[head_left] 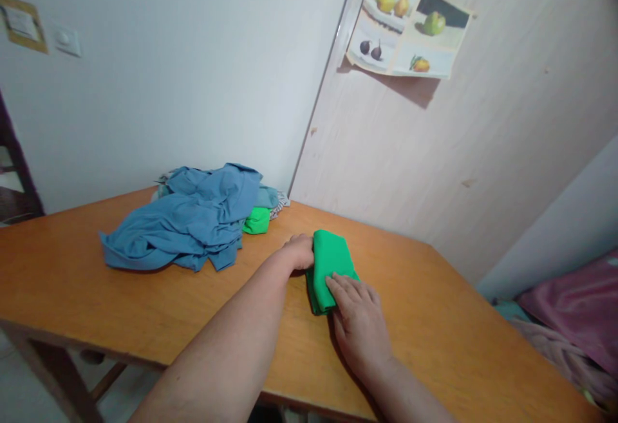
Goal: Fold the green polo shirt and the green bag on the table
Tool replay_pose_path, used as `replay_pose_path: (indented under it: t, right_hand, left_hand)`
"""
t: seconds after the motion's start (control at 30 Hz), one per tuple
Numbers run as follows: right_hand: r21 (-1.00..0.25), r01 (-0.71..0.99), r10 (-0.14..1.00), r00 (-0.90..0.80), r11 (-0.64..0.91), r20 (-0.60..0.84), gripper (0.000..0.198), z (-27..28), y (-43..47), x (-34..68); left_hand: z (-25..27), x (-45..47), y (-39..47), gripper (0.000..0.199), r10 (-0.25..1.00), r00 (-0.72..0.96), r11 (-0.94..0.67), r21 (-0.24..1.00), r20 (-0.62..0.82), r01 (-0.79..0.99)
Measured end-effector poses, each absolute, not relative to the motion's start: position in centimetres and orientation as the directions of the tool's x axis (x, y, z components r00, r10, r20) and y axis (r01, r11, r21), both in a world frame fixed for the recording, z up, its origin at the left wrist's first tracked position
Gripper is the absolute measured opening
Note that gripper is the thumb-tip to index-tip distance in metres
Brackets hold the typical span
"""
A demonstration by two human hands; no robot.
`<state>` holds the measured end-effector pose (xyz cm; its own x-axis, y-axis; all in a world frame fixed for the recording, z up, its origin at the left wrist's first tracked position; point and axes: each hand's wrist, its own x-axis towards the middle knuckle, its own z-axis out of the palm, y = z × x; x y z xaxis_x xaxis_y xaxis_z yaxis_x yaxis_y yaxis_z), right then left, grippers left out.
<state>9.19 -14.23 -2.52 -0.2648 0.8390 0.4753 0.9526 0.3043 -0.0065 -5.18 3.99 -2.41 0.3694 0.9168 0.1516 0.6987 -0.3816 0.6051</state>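
Note:
A bright green cloth (333, 257), folded into a thick rectangular bundle, lies on the wooden table in front of me. My left hand (300, 251) is closed at its left edge, with the fingertips partly hidden by the fabric. At the near right corner, my right hand (361, 317) grips the bundle, its fingers over the top and its thumb low at the near edge. Layered folds show along the left and near sides of the cloth. What kind of garment it is, I cannot tell.
To the left lies a crumpled blue garment (193, 220) on a pile, with another green cloth (257, 220) and striped fabric (280, 203) sticking out. The wooden table (415, 320) meets the wall behind. Pink fabric (574, 300) is at the right, beyond the table edge.

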Motion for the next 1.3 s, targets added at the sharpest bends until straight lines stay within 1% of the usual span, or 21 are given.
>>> replay_pose_path:
  t: [0.07,0.13,0.27,0.37,0.47,0.53,0.6,0.7,0.8,0.83,0.9,1.0,1.07,1.13,1.2,1.3]
  right_hand:
    - [-0.003,0.957,0.854,-0.256,0.289,0.453,0.05,-2.4,-14.4,9.1]
    - [-0.002,0.961,0.866,-0.25,0.278,0.434,0.05,-2.1,-14.3,9.2]
    - [-0.007,0.962,0.887,-0.247,0.272,0.39,0.053,-1.5,-14.0,10.4]
    - [-0.037,0.957,0.9,-0.257,0.287,0.352,0.058,-1.3,-13.7,12.3]
    - [-0.113,0.94,0.914,-0.277,0.321,0.296,0.059,-1.0,-13.5,14.9]
    - [-0.2,0.914,0.919,-0.299,0.353,0.258,0.055,-0.5,-13.4,16.5]
    - [-0.299,0.882,0.921,-0.292,0.363,0.258,0.05,0.4,-13.1,17.6]
    - [-0.432,0.854,0.939,-0.168,0.291,0.301,0.044,2.0,-12.3,17.7]
    - [-0.495,0.837,0.929,-0.041,0.233,0.368,0.042,3.1,-11.1,16.0]
    - [-0.49,0.839,0.919,-0.027,0.235,0.394,0.043,3.1,-10.7,15.2]
    - [-0.44,0.864,0.913,-0.055,0.247,0.404,0.05,2.3,-10.2,13.5]
    - [-0.27,0.92,0.926,-0.192,0.285,0.325,0.062,-0.1,-10.3,11.3]
    - [-0.13,0.946,0.911,-0.24,0.296,0.335,0.075,-1.7,-10.8,10.5]
    - [-0.056,0.954,0.902,-0.259,0.295,0.345,0.081,-2.6,-11.2,10.3]
    - [-0.045,0.954,0.905,-0.265,0.296,0.334,0.08,-2.9,-11.3,10.6]
    - [-0.099,0.951,0.915,-0.249,0.293,0.317,0.074,-2.7,-11.0,11.3]
  left_hand:
    - [-2.7,-5.3,4.4,0.027,0.931,0.331,-0.348,0.658,0.157,0.668]
    - [-2.8,-5.4,4.9,0.027,0.946,0.277,-0.312,0.704,0.168,0.638]
    - [-2.4,-5.7,5.6,0.049,0.961,0.202,-0.273,0.766,0.189,0.582]
    - [-2.0,-6.0,5.6,0.066,0.966,0.189,-0.256,0.778,0.178,0.574]
    - [-1.5,-6.2,5.3,0.071,0.972,0.193,-0.229,0.757,0.138,0.613]
    - [-1.4,-6.2,5.1,0.069,0.972,0.226,-0.203,0.738,0.071,0.643]
    - [-1.4,-6.2,5.0,0.062,0.958,0.285,-0.178,0.734,-0.022,0.656]
    - [-1.4,-6.0,4.8,0.049,0.925,0.366,-0.172,0.744,-0.104,0.646]
    - [-1.2,-5.9,4.3,0.038,0.898,0.418,-0.186,0.745,-0.136,0.641]
    - [-1.1,-5.8,4.2,0.036,0.887,0.436,-0.189,0.745,-0.151,0.64]
    - [-0.9,-5.8,3.8,0.034,0.862,0.472,-0.194,0.743,-0.183,0.641]
    - [-0.7,-5.8,3.4,0.036,0.826,0.519,-0.206,0.738,-0.221,0.643]
    - [-0.7,-5.8,3.3,0.036,0.811,0.537,-0.215,0.737,-0.231,0.641]
    - [-0.8,-5.8,3.4,0.035,0.808,0.543,-0.221,0.738,-0.228,0.638]
    - [-0.9,-5.8,3.5,0.034,0.814,0.538,-0.222,0.74,-0.219,0.636]
    - [-1.2,-5.8,3.7,0.031,0.834,0.517,-0.215,0.75,-0.192,0.625]
